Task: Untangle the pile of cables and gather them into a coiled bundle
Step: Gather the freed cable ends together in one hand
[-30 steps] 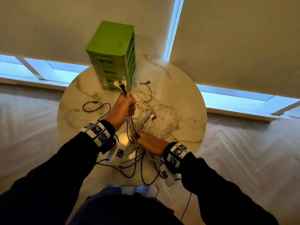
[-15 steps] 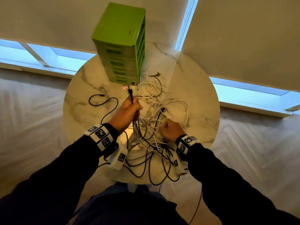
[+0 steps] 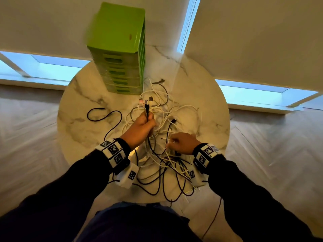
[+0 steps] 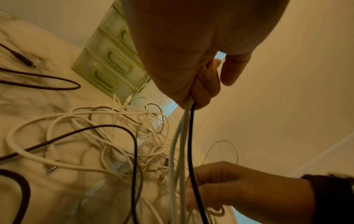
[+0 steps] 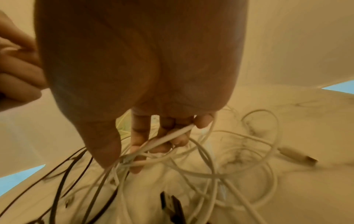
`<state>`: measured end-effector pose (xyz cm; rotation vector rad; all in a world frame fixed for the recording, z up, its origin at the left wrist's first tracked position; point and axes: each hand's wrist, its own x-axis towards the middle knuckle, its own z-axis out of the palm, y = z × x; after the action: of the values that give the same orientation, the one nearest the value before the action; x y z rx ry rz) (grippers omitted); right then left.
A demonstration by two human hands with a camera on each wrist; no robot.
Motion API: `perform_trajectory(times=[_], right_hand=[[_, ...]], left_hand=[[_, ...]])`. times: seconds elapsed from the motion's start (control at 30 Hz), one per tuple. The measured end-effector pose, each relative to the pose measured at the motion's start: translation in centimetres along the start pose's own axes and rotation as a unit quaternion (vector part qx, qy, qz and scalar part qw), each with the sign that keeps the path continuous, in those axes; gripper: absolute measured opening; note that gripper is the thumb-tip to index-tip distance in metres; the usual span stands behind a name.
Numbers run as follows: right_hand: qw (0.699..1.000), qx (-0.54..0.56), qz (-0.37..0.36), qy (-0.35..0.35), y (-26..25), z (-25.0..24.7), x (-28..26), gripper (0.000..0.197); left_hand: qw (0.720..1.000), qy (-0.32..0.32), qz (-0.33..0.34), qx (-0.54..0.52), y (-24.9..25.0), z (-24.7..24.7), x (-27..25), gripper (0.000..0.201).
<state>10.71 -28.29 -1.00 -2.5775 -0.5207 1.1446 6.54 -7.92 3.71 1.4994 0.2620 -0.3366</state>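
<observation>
**Both hands in the cable tangle on the round desk**

The left hand [image 3: 142, 127] is raised above the middle of the marble desk [image 3: 83, 130], fist closed around a small bunch of cables [image 4: 184, 136]. In the left wrist view three strands leave the bottom of the fist: two pale ones and one black. They hang nearly straight down, long axis vertical, towards the right hand [image 3: 183, 143]. Above the fist, the head view shows their plug ends [image 3: 146, 103] sticking up and away from the person, towards the green drawer unit [image 3: 120, 49]; their exact number is blurred.

The right hand sits lower, to the right of the left and nearer the person, just above the desk. Its fingers [image 5: 139, 136] curl into the tangle, and a white cable [image 5: 172, 134] runs slantwise across them, caught against the thumb; more white loops cross the fingertips.

The pile of cables [image 3: 174, 116] spreads flat on the desk below and beyond both hands, white loops mostly on the far right side, black ones trailing towards the near edge. The strands overlap too much to count. One black cable [image 3: 104, 116] curls alone on the left, apart from the pile, its plug pointing right.

There is one drawer unit, upright at the desk's far edge, touching the pile's far loops.
</observation>
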Motion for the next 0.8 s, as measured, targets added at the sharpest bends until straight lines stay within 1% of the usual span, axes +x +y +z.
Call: perform_trajectory(times=[0.07,0.13,0.2,0.27,0.37,0.47,0.53,0.57,0.6,0.67,0.7,0.73,0.8], right_hand=[[0.996,0.064,-0.002,0.067,-0.3,-0.4,-0.6,0.029],[0.984,0.113,-0.013,0.137,-0.7,-1.1,-1.3,0.018],[0.973,0.119,0.011,0.195,-0.8,-1.9,-2.2,0.018],[0.971,0.109,0.053,0.207,-0.6,-2.4,-2.8,0.027],[0.971,0.106,0.1,0.187,-0.3,-2.1,-3.0,0.036],[0.968,0.047,0.118,0.216,-0.4,-1.5,-3.7,0.036],[0.96,0.014,0.126,0.251,-0.5,-1.3,-4.2,0.028],[0.952,0.025,0.122,0.279,-0.6,-1.2,-4.6,0.024],[0.944,0.05,0.096,0.312,-0.7,-1.3,-4.9,0.022],[0.922,0.119,-0.006,0.37,-1.2,-1.9,-5.6,0.022],[0.906,0.159,-0.058,0.387,-1.7,-2.3,-6.0,0.023],[0.891,0.2,-0.1,0.396,-2.6,-3.0,-6.6,0.022],[0.86,0.283,-0.157,0.395,-4.7,-4.0,-8.0,0.018]], left_hand=[[1.0,-0.014,0.005,0.0,0.0,0.0,-0.1,0.029],[1.0,-0.019,0.001,-0.005,0.1,0.0,-0.2,0.03],[1.0,-0.019,-0.007,-0.013,-0.1,0.0,-0.2,0.031],[0.999,-0.026,-0.006,-0.018,-0.2,-0.2,-0.5,0.029],[0.999,-0.036,0.0,-0.013,-0.4,-0.2,-0.7,0.029],[0.998,-0.055,0.006,-0.01,-0.4,0.1,-1.2,0.03],[0.998,-0.063,0.006,-0.011,-0.5,0.1,-1.4,0.028],[0.998,-0.065,0.007,-0.008,-0.4,0.2,-1.6,0.028],[0.998,-0.063,0.006,-0.008,-0.4,0.2,-1.7,0.028],[0.998,-0.057,0.004,-0.014,-0.4,0.2,-1.9,0.028],[0.998,-0.052,0.0,-0.02,-0.4,0.2,-2.1,0.028],[0.999,-0.044,-0.004,-0.025,-0.4,0.3,-2.2,0.027],[0.998,-0.028,-0.008,-0.05,-0.5,0.3,-2.5,0.021]])
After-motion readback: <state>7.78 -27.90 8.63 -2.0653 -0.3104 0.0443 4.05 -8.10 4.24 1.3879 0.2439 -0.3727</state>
